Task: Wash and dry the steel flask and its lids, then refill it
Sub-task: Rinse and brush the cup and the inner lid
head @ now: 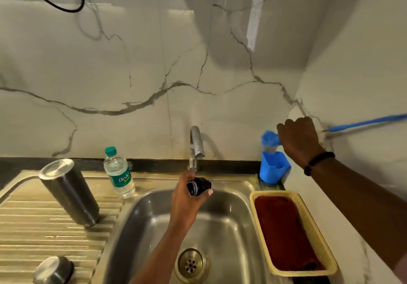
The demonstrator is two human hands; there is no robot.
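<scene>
While left hand [187, 197] grips the black inner flask lid [199, 186] under the chrome tap [196, 145], right hand [298, 141] grasps the blue bristle brush [269, 138] (over its blue holder [273, 167]). Scrub the lid's threads over the sink [220, 224]; the inverted steel flask [69, 192] waits on the drainboard.

Flask [70, 192] inverted; black lid [199, 186] over sink.

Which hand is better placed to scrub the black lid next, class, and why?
The right hand. It already grips the blue brush above its holder, so it can bring the bristles over. The left hand holds the lid under the tap, over the sink.
</scene>
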